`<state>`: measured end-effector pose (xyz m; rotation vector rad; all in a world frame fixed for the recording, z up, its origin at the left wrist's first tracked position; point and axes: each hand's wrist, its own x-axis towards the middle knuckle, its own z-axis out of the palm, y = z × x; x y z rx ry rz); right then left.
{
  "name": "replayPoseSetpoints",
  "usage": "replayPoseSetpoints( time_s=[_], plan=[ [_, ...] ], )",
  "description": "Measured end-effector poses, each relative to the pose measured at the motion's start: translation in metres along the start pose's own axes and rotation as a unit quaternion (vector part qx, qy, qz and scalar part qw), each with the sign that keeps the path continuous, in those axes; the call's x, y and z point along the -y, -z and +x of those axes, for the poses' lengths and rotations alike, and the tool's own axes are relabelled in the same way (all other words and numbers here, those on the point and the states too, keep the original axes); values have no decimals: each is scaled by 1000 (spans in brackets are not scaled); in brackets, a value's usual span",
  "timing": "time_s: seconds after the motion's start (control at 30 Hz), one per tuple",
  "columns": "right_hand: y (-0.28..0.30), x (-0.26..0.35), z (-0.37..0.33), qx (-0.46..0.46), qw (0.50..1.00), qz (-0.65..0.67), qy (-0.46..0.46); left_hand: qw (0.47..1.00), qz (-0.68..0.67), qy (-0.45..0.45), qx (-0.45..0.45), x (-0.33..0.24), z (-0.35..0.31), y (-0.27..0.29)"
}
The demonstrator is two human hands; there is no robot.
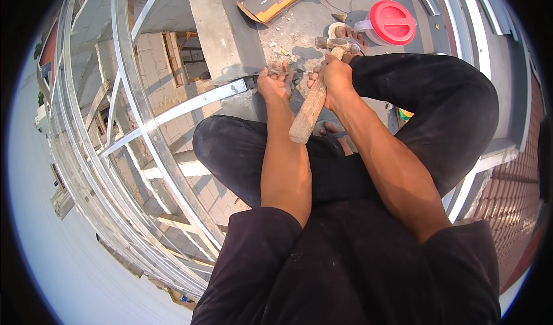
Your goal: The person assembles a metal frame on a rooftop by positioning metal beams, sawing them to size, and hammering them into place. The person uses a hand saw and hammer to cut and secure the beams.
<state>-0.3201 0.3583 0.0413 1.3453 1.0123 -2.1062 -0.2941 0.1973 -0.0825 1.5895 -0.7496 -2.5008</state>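
Note:
My right hand (337, 78) is wrapped round the wooden handle of a hammer (309, 116), high up near its metal head. The head points away from me and the thick butt slants back toward my lap. Just left of it, my left hand (275, 82) is turned palm up with its fingers curled in. Something small and greyish seems to lie in those fingers, too small to name. Beside that hand, the end of a shiny metal channel (201, 101) meets the broken edge of a concrete ledge (222, 42).
Rubble bits (279, 51) lie on the concrete beyond my hands. Farther off are an open orange-and-black cardboard box (271, 5) and a jug with a red lid (393, 22). On the left, metal framing (135, 94) spans a drop to rooms below. Roof tiles (510, 210) are at right.

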Motion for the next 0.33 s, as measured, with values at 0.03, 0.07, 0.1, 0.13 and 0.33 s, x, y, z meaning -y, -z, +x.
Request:
replayPoseSetpoints(
  time_s=[0.03,0.07,0.1,0.13,0.33],
  plan=[
    [-1,-1,-3,11,1000,3,-14,1000,3,-7,-13,1,-1,-1],
    [-1,-4,-7,22,999,6,-28,1000,7,-13,-26,4,-1,-3],
    [-1,-8,-11,32,999,9,-42,999,11,-19,-38,5,-2,-5],
    [-4,-12,-19,44,998,2,-45,999,31,-16,-29,3,4,6],
    [-11,-16,-44,94,993,-43,-52,997,71,41,12,2,13,39]
  ],
)
